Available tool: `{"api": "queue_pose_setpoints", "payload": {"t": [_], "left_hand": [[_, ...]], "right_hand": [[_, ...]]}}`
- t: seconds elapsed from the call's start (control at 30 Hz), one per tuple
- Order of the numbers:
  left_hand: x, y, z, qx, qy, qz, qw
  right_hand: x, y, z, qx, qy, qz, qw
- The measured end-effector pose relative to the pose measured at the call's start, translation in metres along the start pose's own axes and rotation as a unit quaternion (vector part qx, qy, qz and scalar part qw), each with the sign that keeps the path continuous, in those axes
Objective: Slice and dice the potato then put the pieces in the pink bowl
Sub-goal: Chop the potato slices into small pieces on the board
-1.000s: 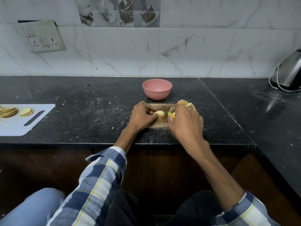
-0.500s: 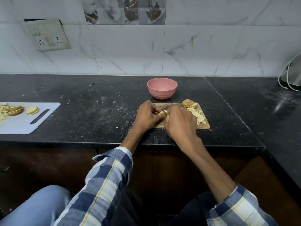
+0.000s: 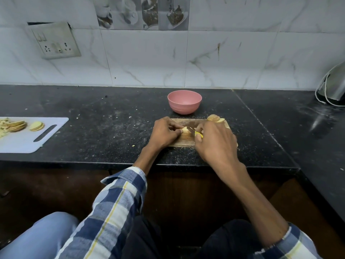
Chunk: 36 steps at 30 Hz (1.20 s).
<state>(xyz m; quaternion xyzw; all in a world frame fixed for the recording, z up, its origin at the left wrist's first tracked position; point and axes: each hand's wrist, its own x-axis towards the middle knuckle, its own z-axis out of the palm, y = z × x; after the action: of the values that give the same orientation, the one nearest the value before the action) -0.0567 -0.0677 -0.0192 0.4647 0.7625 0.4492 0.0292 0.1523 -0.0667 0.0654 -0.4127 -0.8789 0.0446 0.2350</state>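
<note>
On the wooden cutting board (image 3: 183,122), your left hand (image 3: 164,132) pinches the pale, firm potato piece (image 3: 185,130). Your right hand (image 3: 214,141) grips the yellow-handled knife (image 3: 194,131). Likely slippery: hold its skin side.

No words, labels, brands or numbers are showing legibly anywhere; the wall's picture tiles (image 3: 141,13) are displaying only cups and food, no lettering.
</note>
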Motion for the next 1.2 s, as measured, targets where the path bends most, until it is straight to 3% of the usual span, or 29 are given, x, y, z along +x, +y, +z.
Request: {"api": "queue_pose_setpoints", "payload": {"t": [0.43, 0.77, 0.97, 1.2], "left_hand": [[0.008, -0.004, 0.002, -0.018, 0.009, -0.017, 1.000], [0.004, 0.001, 0.001, -0.006, 0.010, -0.013, 1.000], [-0.003, 0.009, -0.004, 0.039, -0.013, -0.002, 0.999], [0.006, 0.019, -0.013, 0.139, -0.123, 0.064, 0.981]], "right_hand": [[0.005, -0.020, 0.048, 0.023, 0.000, 0.001, 1.000], [-0.012, -0.007, 0.016, 0.015, -0.051, 0.007, 0.999], [-0.011, 0.019, 0.015, 0.046, 0.018, 0.002, 0.999], [0.058, 0.075, 0.044, 0.177, 0.114, 0.012, 0.978]]}}
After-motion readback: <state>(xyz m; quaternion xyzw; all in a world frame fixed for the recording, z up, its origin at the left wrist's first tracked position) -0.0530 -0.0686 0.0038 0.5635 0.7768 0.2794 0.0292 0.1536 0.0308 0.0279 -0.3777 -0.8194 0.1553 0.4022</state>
